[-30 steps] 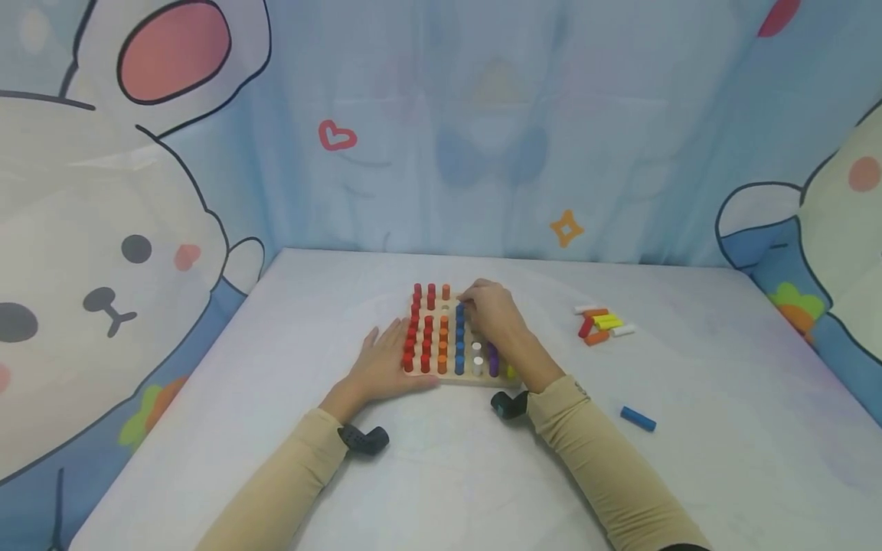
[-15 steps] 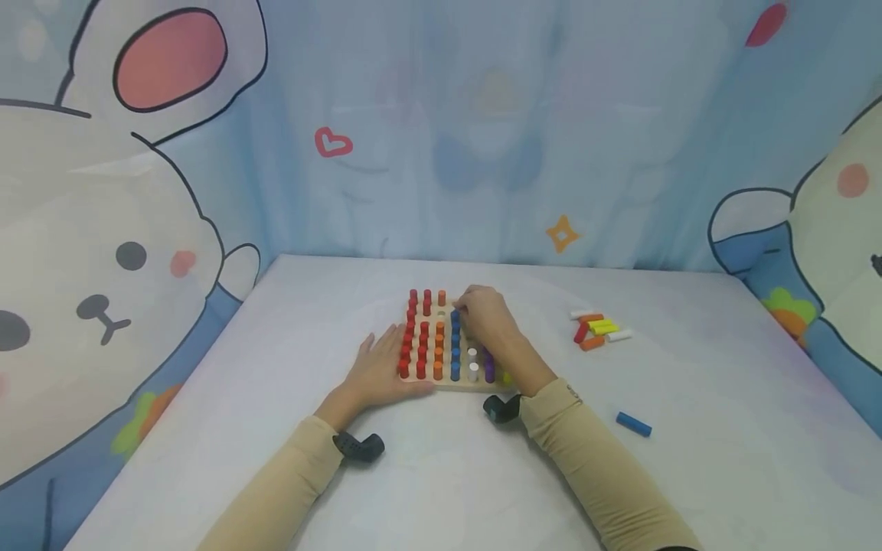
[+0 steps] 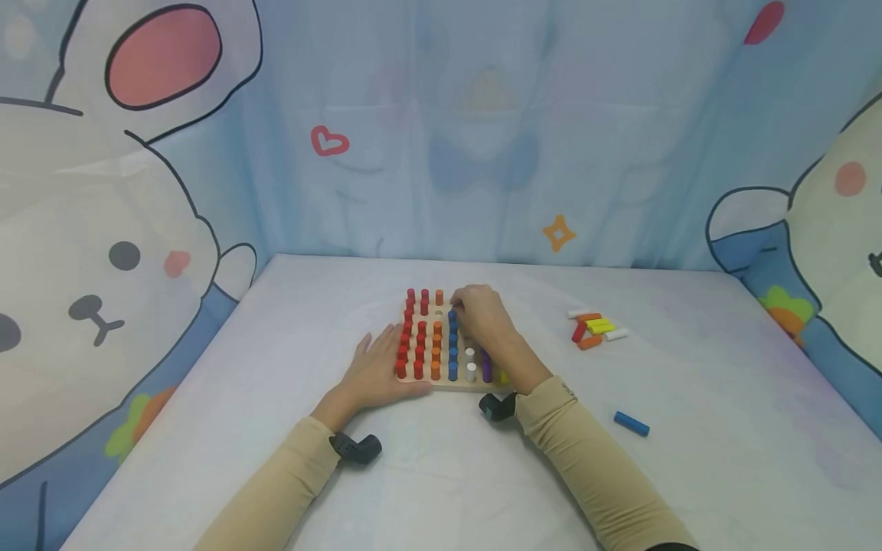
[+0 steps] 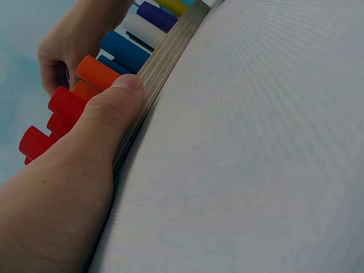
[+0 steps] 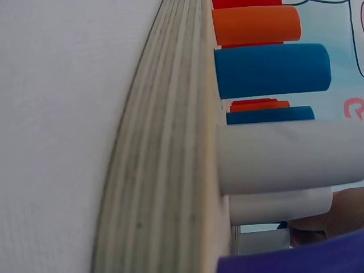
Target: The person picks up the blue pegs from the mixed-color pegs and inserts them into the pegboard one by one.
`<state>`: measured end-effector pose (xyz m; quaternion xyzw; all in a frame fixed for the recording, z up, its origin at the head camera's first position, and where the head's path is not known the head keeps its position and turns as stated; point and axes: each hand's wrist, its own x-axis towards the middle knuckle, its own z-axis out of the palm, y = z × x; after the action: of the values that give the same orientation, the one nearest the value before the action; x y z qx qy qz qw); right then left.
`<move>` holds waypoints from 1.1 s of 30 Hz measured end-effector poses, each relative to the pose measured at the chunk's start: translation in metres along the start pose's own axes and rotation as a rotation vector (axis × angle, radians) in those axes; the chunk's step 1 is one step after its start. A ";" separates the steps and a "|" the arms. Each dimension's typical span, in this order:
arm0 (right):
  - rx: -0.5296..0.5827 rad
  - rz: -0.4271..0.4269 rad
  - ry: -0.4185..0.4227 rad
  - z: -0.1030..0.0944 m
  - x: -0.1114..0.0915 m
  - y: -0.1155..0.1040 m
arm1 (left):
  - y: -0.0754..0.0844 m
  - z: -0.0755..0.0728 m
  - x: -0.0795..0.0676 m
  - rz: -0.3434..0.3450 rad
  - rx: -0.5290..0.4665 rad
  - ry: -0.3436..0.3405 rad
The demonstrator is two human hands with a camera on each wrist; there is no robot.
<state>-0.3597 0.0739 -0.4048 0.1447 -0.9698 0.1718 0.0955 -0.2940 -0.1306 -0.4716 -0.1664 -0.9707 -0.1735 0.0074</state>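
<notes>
A wooden pegboard (image 3: 460, 385) stands on the table with rows of red pegs (image 3: 418, 370), orange pegs (image 3: 436, 371), blue pegs (image 3: 452, 370), white pegs (image 3: 471, 372) and purple pegs (image 3: 486, 370). My left hand (image 3: 375, 373) rests against the board's left side, fingers spread and thumb along the near edge. In the left wrist view that thumb (image 4: 116, 102) presses the board's rim. My right hand (image 3: 485, 315) reaches over the board and pinches a peg at the far end of the blue row. The fingers hide that peg and its colour.
Right of the board lies a loose pile of yellow pegs (image 3: 600, 326), orange pegs (image 3: 589, 343), white pegs (image 3: 615, 334) and a red peg (image 3: 579, 330). A single blue peg (image 3: 632, 423) lies nearer on the white table (image 3: 441, 474). A printed curtain (image 3: 482, 191) hangs behind.
The whole head view has shifted slightly. Both hands keep nearly the same places on the board, and the right fingers stay at the far end of the blue row.
</notes>
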 end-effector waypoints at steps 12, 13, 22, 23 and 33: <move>-0.101 -0.047 -0.110 -0.001 -0.002 -0.008 | -0.004 0.002 0.003 0.019 0.013 0.003; -0.110 -0.054 -0.122 0.000 -0.002 -0.009 | -0.004 0.003 0.003 0.020 0.013 0.004; -0.165 -0.062 -0.137 0.005 0.000 -0.013 | -0.003 0.004 0.000 0.011 -0.012 0.003; -0.165 -0.060 -0.137 0.005 0.000 -0.013 | -0.003 0.003 0.000 0.009 -0.010 0.004; -0.264 -0.050 -0.148 0.003 -0.003 -0.013 | -0.001 -0.001 0.001 0.009 0.001 -0.002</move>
<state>-0.3528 0.0621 -0.4042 0.1671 -0.9844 0.0291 0.0463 -0.2951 -0.1317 -0.4714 -0.1711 -0.9700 -0.1726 0.0073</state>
